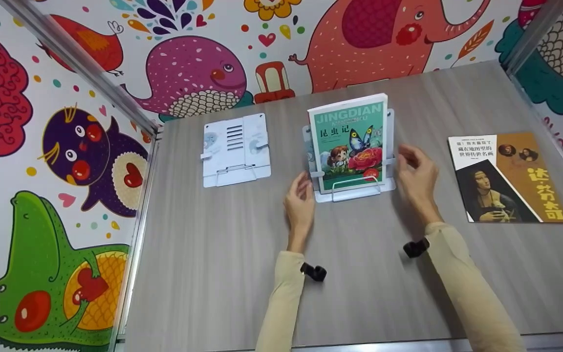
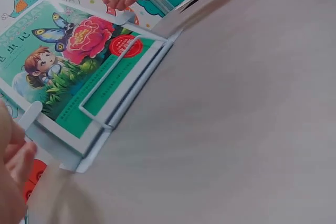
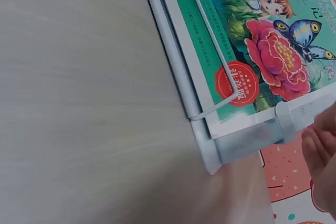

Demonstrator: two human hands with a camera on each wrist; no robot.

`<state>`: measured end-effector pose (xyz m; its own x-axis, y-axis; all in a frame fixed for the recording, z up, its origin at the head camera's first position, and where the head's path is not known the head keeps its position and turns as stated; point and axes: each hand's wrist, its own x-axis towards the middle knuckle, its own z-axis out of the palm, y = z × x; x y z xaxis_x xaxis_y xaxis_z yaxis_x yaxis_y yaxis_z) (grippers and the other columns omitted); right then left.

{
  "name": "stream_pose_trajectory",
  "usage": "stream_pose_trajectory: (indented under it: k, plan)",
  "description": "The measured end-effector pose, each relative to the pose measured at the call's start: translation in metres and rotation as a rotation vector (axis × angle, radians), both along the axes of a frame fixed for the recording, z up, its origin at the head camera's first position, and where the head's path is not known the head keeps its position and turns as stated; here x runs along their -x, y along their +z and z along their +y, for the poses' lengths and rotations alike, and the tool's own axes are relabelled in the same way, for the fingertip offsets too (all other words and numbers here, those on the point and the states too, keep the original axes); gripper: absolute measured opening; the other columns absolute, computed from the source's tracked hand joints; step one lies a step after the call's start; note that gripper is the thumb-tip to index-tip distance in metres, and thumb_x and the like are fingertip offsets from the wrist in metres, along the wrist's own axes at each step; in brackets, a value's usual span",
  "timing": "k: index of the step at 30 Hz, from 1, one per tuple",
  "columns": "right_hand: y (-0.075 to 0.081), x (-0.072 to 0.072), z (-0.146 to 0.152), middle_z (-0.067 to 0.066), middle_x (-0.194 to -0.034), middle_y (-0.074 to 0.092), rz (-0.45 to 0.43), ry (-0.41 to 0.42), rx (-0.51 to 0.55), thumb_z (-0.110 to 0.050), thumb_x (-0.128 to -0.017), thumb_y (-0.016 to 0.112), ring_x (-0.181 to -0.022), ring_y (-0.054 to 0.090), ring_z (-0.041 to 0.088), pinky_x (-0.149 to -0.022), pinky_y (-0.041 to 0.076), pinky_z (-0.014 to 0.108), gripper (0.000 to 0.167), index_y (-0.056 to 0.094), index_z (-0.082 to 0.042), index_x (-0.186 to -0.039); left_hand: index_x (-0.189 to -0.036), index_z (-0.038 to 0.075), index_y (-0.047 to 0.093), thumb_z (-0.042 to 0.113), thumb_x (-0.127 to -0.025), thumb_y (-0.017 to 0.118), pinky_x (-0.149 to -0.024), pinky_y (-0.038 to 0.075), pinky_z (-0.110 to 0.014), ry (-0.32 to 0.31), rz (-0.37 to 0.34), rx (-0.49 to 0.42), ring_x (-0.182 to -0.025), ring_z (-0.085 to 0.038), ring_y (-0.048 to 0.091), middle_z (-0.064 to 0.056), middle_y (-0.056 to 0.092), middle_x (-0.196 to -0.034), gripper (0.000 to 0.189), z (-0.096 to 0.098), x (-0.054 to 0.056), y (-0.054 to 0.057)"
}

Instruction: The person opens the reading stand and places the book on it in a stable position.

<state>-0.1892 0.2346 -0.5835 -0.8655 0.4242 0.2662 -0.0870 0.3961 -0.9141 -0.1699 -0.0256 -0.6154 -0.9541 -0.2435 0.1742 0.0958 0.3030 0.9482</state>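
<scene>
Both hands up at the table [image 1: 203, 274], and ctr stage it's the green book [image 1: 333, 168], propped cover-out on the white stand [image 1: 389, 186], far half of the tabletop! Thin wire loop [image 2: 109, 72] crosses the lower cover, L clip [image 2: 31, 114] at one side edge, R clip [image 3: 285, 121] at the other. L hand [image 1: 299, 203] right by the stand's lower L side, fingers loosely bent, nothing in its grasp. R hand [image 1: 418, 178] just beside the R clip, fingers curved in toward the thumb, released too, no grip on book or clip; whether a fingertip brushes the stand's edge, can't tell. Cover's got a girl, a blue butterfly, a big red flower, round red badge near the bottom. Over to the L, a 2nd white stand [image 1: 235, 159], slots up the middle, no book on it. Far R, the brown book [image 1: 540, 164] lies flat, portrait on its cover, well apart from the R hand. Pale sleeves [image 1: 284, 298] on both arms, black wrist cam [image 1: 314, 272] on each, w/ cartoon animals all over the wall [image 1: 267, 51] behind
</scene>
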Motion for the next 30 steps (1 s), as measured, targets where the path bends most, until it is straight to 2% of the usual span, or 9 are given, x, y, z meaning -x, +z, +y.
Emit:
stream_pose_trajectory:
  k: [2,4,8,10,14,17,20,26,30]
  plan:
    - [-0.007,-0.011,0.0,0.017,-0.113,0.075,-0.052,-0.023,0.004,0.0,-0.094,0.063,-0.09,0.06,-0.004,-0.085,0.047,0.011,0.026,0.072,0.001,-0.119,-0.137,0.002,0.06,0.003,-0.099,0.061,-0.102,0.054,-0.033,-0.027,-0.078,-0.011,-0.119,-0.027,0.067,-0.016,0.068,-0.132,0.038,0.001,-0.009,-0.003]
    - [-0.015,-0.02,-0.001,0.018,-0.116,0.074,-0.113,-0.01,-0.006,-0.002,-0.095,0.062,-0.093,0.063,0.003,-0.083,0.044,0.01,0.028,0.071,0.0,-0.122,-0.141,-0.001,0.056,0.001,-0.099,0.058,-0.105,0.051,-0.035,-0.056,-0.14,-0.019,-0.126,-0.029,0.064,-0.018,0.063,-0.138,0.042,0.004,-0.016,-0.005]
    - [-0.028,-0.031,-0.006,0.02,-0.125,0.07,-0.218,0.078,-0.021,-0.007,-0.098,0.061,-0.107,0.067,0.024,-0.082,0.041,0.005,0.033,0.066,0.001,-0.13,-0.146,-0.004,0.048,0.0,-0.099,0.054,-0.109,0.048,-0.037,-0.073,-0.19,-0.038,-0.134,-0.032,0.056,-0.02,0.055,-0.147,0.048,0.012,-0.024,-0.007]
    - [-0.032,-0.033,-0.008,0.021,-0.129,0.068,-0.245,0.107,-0.006,-0.006,-0.098,0.059,-0.113,0.066,0.03,-0.082,0.041,0.003,0.036,0.064,0.003,-0.133,-0.148,-0.003,0.047,-0.001,-0.098,0.053,-0.109,0.047,-0.037,-0.064,-0.206,-0.035,-0.135,-0.032,0.055,-0.02,0.052,-0.149,0.05,0.016,-0.027,-0.008]
    - [-0.034,-0.037,-0.011,0.022,-0.135,0.064,-0.262,0.131,0.013,-0.004,-0.099,0.057,-0.121,0.064,0.032,-0.092,0.048,0.01,0.039,0.059,0.004,-0.137,-0.148,-0.003,0.047,-0.002,-0.097,0.053,-0.109,0.047,-0.036,-0.052,-0.22,-0.032,-0.136,-0.031,0.054,-0.021,0.051,-0.15,0.052,0.02,-0.028,-0.009]
    - [-0.033,-0.038,-0.012,0.023,-0.14,0.06,-0.26,0.153,0.008,-0.002,-0.099,0.055,-0.126,0.062,0.035,-0.103,0.051,0.028,0.042,0.055,0.005,-0.141,-0.148,-0.002,0.048,-0.001,-0.097,0.054,-0.109,0.048,-0.036,-0.047,-0.222,-0.027,-0.135,-0.031,0.055,-0.02,0.052,-0.149,0.052,0.021,-0.027,-0.01]
    - [-0.034,-0.039,-0.013,0.023,-0.143,0.058,-0.255,0.172,-0.007,-0.001,-0.099,0.054,-0.128,0.06,0.036,-0.105,0.05,0.041,0.045,0.052,0.005,-0.144,-0.147,-0.001,0.049,-0.002,-0.096,0.055,-0.107,0.049,-0.035,-0.038,-0.217,-0.018,-0.133,-0.031,0.057,-0.02,0.053,-0.148,0.052,0.021,-0.027,-0.011]
    - [-0.035,-0.04,-0.014,0.026,-0.144,0.056,-0.236,0.197,-0.058,-0.001,-0.099,0.054,-0.13,0.059,0.038,-0.106,0.049,0.048,0.048,0.049,0.006,-0.146,-0.145,-0.001,0.051,-0.005,-0.094,0.054,-0.107,0.049,-0.034,-0.028,-0.2,-0.037,-0.133,-0.03,0.057,-0.019,0.055,-0.146,0.052,0.022,-0.024,-0.013]
    - [-0.034,-0.041,-0.015,0.028,-0.147,0.052,-0.256,0.213,-0.078,-0.003,-0.098,0.055,-0.134,0.054,0.04,-0.109,0.046,0.05,0.052,0.045,0.006,-0.148,-0.144,-0.001,0.054,-0.004,-0.094,0.053,-0.106,0.05,-0.034,-0.034,-0.179,0.0,-0.13,-0.028,0.06,-0.018,0.059,-0.142,0.05,0.022,-0.022,-0.015]
